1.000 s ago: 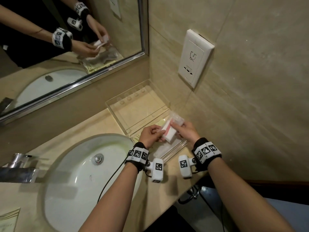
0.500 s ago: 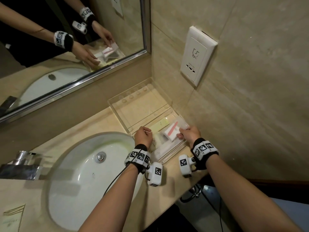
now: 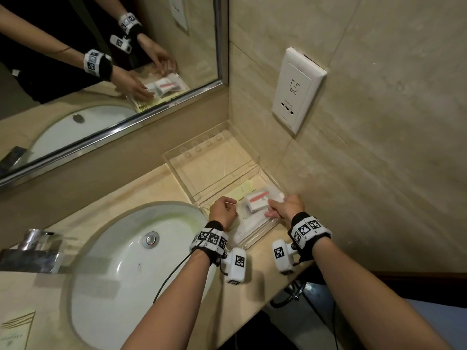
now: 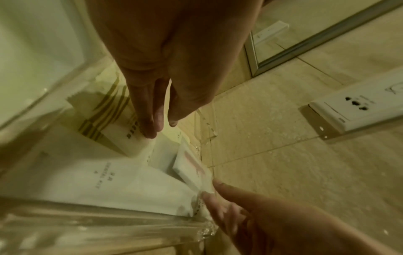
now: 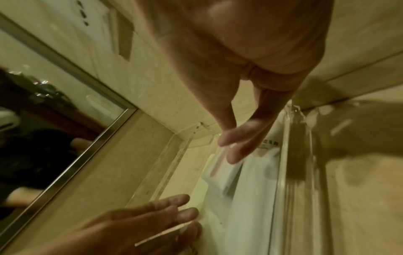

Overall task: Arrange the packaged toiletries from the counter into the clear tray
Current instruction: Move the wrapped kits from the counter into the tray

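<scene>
1. Head view shows the clear tray (image 3: 261, 229) against the wall, with several packets already lying inside it.
2. Uppermost in the tray lies the red-striped packet (image 3: 257, 202), between my hands.
3. My left hand (image 3: 223, 210) presses straight fingers on packets in the tray; my right hand (image 3: 286, 209) touches the striped packet's edge with relaxed fingers.
4. Around the tray I see no packet left on the worktop (image 3: 141, 195), so I judge the arranging nearly finished.
</scene>
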Tool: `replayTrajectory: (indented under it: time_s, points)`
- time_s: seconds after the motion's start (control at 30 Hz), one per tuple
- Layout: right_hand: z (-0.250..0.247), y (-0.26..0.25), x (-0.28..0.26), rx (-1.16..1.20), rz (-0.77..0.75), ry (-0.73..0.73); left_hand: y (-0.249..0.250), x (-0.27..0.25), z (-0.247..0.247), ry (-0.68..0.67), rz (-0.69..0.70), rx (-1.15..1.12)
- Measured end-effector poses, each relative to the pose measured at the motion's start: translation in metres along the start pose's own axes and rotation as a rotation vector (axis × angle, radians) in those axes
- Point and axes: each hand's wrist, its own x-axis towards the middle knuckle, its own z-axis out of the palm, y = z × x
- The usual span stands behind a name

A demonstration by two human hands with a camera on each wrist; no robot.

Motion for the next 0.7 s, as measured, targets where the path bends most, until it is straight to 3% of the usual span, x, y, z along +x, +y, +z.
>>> replayTrajectory:
  time_s: [0.1,0.27,0.33,0.43,0.7]
  points:
    - [0.003,-0.008,-0.018,-0.157,-0.108,0.086,-0.001,-0.001,-0.006,0.009,0.045,0.063]
    - [0.021,-0.006,-0.036,-0.658,-0.567,0.122,-0.006,-0.005,-0.012,-0.009,0.081,0.106]
    - [0.031,-0.003,-0.038,-0.788,-0.667,0.111,-0.008,-0.008,-0.012,-0.025,0.111,0.157]
    - [0.039,0.003,-0.034,-0.894,-0.684,0.085,-0.010,-0.012,-0.012,-0.035,0.145,0.257]
    - [0.032,0.004,-0.021,-0.886,-0.729,0.060,-0.015,-0.015,-0.012,-0.017,0.199,0.369]
